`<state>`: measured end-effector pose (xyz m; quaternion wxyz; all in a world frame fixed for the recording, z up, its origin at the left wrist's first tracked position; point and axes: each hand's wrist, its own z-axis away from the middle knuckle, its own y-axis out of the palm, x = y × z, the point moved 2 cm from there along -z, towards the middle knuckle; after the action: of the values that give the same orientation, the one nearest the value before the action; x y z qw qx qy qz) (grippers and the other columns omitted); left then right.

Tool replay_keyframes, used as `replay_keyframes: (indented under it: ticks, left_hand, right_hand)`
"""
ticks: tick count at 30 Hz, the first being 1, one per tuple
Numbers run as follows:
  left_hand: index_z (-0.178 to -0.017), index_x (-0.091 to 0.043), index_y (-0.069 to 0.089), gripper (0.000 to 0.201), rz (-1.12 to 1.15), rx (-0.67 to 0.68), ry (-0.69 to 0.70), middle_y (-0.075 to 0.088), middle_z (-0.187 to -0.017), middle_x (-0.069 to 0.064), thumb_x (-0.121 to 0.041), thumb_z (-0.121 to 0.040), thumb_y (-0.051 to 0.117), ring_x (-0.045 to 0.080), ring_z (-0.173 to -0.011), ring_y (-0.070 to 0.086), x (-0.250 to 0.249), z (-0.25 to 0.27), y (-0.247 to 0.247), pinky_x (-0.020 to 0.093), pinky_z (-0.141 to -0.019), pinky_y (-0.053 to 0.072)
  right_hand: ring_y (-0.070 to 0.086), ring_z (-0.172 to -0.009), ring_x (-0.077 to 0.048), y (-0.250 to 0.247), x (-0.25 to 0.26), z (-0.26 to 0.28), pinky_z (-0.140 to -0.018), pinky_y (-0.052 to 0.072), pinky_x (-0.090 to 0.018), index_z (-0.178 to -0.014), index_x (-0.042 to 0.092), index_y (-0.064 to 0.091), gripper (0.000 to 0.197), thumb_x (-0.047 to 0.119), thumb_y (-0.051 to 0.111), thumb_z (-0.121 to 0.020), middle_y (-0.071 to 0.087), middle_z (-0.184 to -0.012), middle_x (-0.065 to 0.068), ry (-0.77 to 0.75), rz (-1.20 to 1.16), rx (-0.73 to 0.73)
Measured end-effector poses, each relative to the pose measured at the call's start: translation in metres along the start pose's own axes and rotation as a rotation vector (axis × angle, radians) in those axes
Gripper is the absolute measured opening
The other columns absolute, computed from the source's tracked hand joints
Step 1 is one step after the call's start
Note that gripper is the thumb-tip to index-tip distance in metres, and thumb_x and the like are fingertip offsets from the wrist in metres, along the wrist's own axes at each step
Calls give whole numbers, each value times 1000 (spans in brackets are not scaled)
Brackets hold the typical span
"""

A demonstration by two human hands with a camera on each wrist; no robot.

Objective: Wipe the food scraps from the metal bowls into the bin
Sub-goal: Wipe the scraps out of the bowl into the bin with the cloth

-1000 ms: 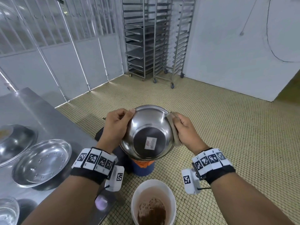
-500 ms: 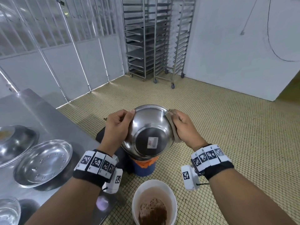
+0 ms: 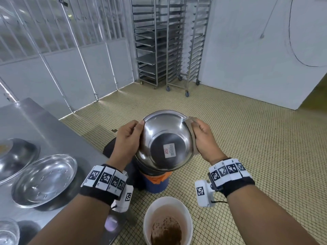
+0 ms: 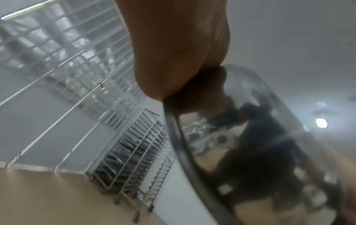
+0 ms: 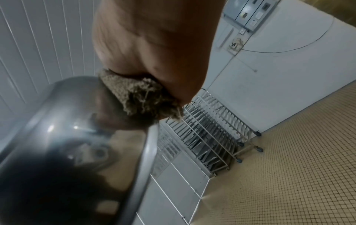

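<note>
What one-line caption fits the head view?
Left hand and cloth-holding right hand tilt a metal bowl, base toward the camera, above a bin.

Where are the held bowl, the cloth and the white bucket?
Bowl (image 3: 168,147): head view, on its upturned base.
Cloth (image 5: 138,97): right wrist view, on the bunched fabric.
Bucket (image 3: 146,218): head view, on its left rim.

A floor of small yellowish square tiles (image 3: 247,138) runs to plain white walls (image 3: 247,50). Two tall wheeled steel tray racks (image 3: 169,43) stand in the corner; left of the racks, grey panelled partitions with barred windows (image 3: 53,32).
</note>
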<state>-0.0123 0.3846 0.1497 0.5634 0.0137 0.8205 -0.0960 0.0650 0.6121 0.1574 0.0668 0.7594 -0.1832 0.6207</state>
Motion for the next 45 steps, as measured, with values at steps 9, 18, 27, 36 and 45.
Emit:
replay_keyframes:
  ticks: [9,18,27,36,45]
  left_hand:
    - [-65,-3,55,43,12,147,18,51,-43,1,-17,-105,60,15,-34,45,-15,-4,11,23,-39,36]
    - [-70,1,60,41,-92,111,37,54,-45,-2,-21,-104,62,10,-37,48,-15,-11,6,23,-39,39]
    - [-72,7,63,42,-2,-29,27,56,-52,10,-23,-102,66,16,-46,49,-7,-12,-5,23,-44,40]
    - [-70,4,62,40,-70,127,63,56,-49,2,-20,-101,66,10,-41,49,-14,-4,12,24,-43,41]
    - [-71,8,59,45,-47,-17,-30,52,-54,10,-22,-104,63,12,-50,46,8,-4,-4,25,-48,39]
  right_hand:
    - [67,-75,-17,-1,19,-15,-72,54,-34,-86,32,68,27,44,49,-101,70,-80,4,-191,335,177]
    - [65,-76,-12,1,7,-18,-75,53,-30,-88,26,68,27,30,49,-106,69,-83,7,-154,298,119]
    - [65,-78,-6,1,4,-11,-75,50,-24,-90,25,70,27,26,49,-108,70,-82,11,-164,228,114]
    - [63,-81,0,15,36,-24,-73,47,-25,-88,49,62,21,36,56,-104,68,-85,19,-267,525,288]
    - [65,-76,-10,0,-10,-10,-76,51,-30,-92,19,70,28,21,47,-108,69,-81,8,-38,153,121]
